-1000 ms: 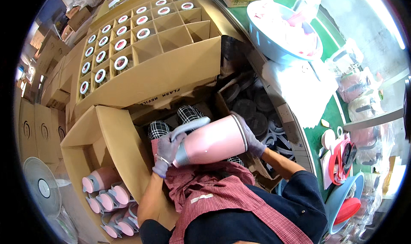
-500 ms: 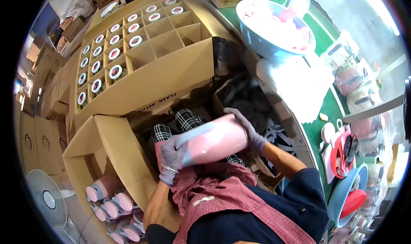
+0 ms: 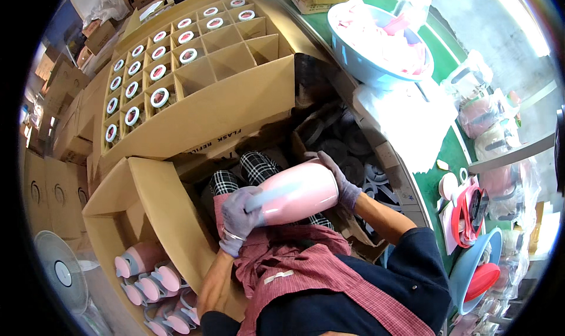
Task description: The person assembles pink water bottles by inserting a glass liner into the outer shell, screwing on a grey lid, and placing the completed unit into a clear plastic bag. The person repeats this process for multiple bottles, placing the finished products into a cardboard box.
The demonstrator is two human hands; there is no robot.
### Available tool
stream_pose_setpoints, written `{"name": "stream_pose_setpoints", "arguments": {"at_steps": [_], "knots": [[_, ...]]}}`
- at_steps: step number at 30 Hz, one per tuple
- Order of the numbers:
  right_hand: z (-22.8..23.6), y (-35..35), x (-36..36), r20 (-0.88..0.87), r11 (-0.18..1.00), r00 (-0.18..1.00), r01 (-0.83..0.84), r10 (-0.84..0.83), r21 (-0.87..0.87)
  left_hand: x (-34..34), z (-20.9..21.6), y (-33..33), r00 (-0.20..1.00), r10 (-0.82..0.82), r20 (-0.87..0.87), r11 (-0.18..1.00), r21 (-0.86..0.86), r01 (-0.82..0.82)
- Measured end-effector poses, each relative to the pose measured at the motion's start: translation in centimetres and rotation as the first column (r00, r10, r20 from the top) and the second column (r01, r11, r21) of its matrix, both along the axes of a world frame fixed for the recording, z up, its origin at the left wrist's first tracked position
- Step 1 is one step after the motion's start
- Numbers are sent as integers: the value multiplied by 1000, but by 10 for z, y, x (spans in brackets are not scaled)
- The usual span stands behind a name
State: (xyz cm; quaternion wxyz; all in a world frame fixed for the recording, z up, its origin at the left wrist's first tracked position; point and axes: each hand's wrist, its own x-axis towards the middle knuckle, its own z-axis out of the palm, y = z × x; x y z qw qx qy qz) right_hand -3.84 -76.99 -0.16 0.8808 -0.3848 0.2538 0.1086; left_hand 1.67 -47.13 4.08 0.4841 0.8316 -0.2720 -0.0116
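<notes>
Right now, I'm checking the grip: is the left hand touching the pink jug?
Touching: the head view shows the left hand gripping the pink jug at its grey end.

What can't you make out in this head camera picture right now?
All in the head view:
Left end of the pink vacuum flask: covered by the left hand.
Its grey handle: smeared by blur.
Its underside: turned away from the camera.
Lower parts of the white-rimmed cylinders: hidden by cardboard dividers.
Bodies of the lower stacked flasks: largely covered by those above.
Contents of the blue basin: partly washed out by glare.
</notes>
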Motion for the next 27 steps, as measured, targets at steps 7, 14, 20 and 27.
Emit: {"name": "stream_pose_setpoints", "arguments": {"at_steps": [7,14,20,27], "knots": [[62,-7,-5,319,718,832,-129,453,-684,2,-23,18,779,-47,-625,902,-361,-235],[102,-1,13,367,506,559,-112,743,-855,-1,-46,28,713,64,-698,887,-288,-360],[4,34,-12,-14,956,1000,6,-3,293,27,38,7,897,-41,441,998,57,17],[26,28,-2,495,893,861,129,114,-431,24,11,25,994,96,-51,980,-172,-104]]}}
